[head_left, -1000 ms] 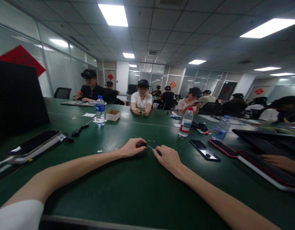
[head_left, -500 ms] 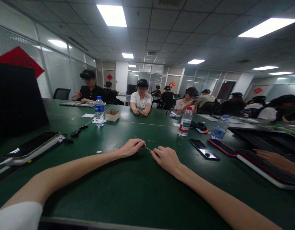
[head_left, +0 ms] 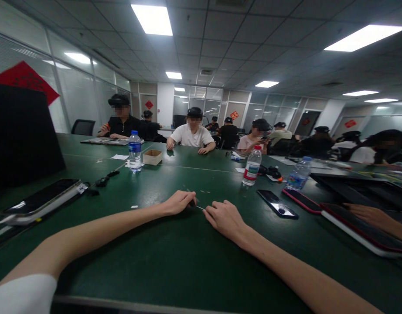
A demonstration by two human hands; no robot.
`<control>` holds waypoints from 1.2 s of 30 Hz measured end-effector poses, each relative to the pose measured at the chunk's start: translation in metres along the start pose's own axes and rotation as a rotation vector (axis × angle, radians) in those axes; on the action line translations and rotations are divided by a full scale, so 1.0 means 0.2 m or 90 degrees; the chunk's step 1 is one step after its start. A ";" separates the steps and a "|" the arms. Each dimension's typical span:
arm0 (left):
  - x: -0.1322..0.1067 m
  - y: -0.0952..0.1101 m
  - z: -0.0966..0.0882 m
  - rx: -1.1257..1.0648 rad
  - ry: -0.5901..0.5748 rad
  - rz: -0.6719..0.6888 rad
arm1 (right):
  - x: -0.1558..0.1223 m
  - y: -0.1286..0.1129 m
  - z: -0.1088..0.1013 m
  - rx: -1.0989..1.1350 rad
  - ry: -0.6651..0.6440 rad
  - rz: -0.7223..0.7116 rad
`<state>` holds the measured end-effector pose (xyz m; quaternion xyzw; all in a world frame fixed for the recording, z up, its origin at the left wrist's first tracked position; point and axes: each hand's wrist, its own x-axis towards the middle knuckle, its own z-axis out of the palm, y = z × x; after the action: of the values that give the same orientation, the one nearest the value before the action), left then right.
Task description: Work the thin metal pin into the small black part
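Both my arms stretch out over the green table point(head_left: 175, 257). My left hand point(head_left: 178, 203) rests on the tabletop with its fingers curled round a small dark object that I cannot make out. A thin pale pin or wire point(head_left: 199, 207) sticks out from it toward my right hand point(head_left: 224, 216). My right hand lies close beside it, fingers bent and pinched at the end of that thin piece. The two hands are almost touching.
A phone point(head_left: 277, 203) and a red-cased phone point(head_left: 302, 201) lie to the right, two water bottles point(head_left: 252, 166) point(head_left: 134, 151) and a small cardboard box point(head_left: 153, 157) farther back. A tablet point(head_left: 40, 199) lies left. Another person's hand point(head_left: 367, 214) rests at right; several people sit across.
My hands have drawn slightly closer together, and less of the thin piece shows between them. The person opposite in white has spread their arms apart.
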<state>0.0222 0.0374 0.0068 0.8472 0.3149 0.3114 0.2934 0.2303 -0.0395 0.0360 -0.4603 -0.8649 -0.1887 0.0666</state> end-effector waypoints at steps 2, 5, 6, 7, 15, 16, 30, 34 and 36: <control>0.00 0.00 0.00 -0.008 -0.010 -0.006 | 0.00 0.00 0.00 0.003 -0.005 0.002; 0.00 0.00 0.00 -0.005 -0.020 -0.005 | 0.00 0.01 0.00 0.012 -0.007 0.003; 0.00 0.00 -0.01 0.004 -0.024 -0.001 | 0.00 0.01 0.00 0.015 -0.008 0.003; 0.00 0.00 -0.01 0.017 -0.030 0.003 | 0.00 0.01 0.00 0.017 -0.009 0.003; -0.01 0.02 -0.02 0.098 -0.063 0.049 | -0.01 0.02 -0.01 0.010 -0.056 0.041; -0.01 0.02 -0.02 0.092 -0.065 0.050 | -0.01 0.02 -0.01 0.007 -0.066 0.050; -0.02 0.01 -0.01 0.062 -0.043 0.058 | -0.02 0.07 -0.06 0.024 -0.054 0.054; 0.00 -0.01 -0.02 0.071 -0.025 0.072 | -0.02 0.09 -0.06 0.014 -0.036 0.028; 0.01 -0.03 -0.02 0.082 -0.011 0.075 | -0.02 0.11 -0.05 0.008 -0.020 0.001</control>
<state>0.0176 0.0436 0.0051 0.8839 0.2813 0.3002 0.2221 0.2489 -0.0352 0.0501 -0.4633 -0.8667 -0.1763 0.0562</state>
